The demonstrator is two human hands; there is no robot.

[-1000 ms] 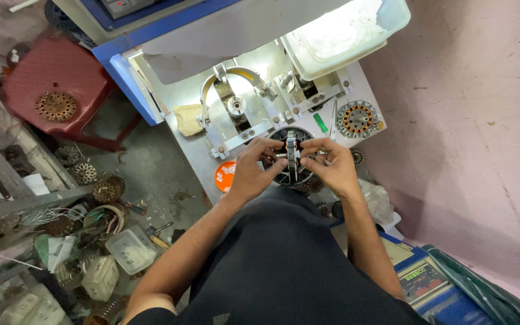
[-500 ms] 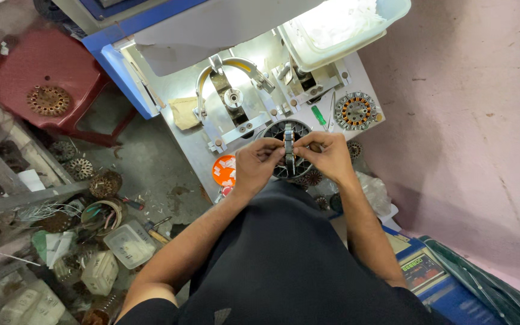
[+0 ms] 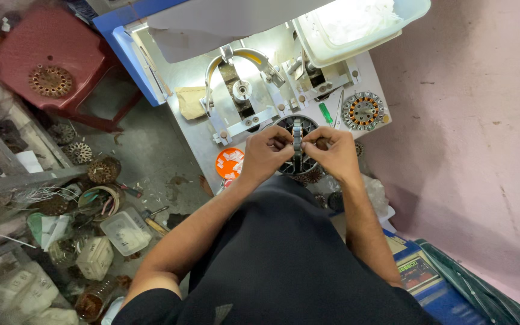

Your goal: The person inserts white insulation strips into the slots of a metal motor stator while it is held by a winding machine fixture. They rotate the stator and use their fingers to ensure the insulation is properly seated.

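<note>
- Nearest, at centre frame just above the dark shirt, the left hand (image 3: 267,157) and right hand (image 3: 332,154) pinch a dark ring-shaped stator core (image 3: 297,144) between them, fingers closed on its two sides, the core held on edge.
- The core looks black and toothed, with no copper visible on it from here; so winding seems not yet done, though small detail is hard to tell.
- Just left of the left hand lies an orange lid (image 3: 229,163) with small white slips.
- Beyond the hands sits the metal winding fixture (image 3: 240,90) on the pale bench.
- To the right of it rests a wound stator (image 3: 363,111) with copper coils, seemingly finished.
- Farthest, at upper centre-right, stands a white plastic tub (image 3: 356,27).
</note>
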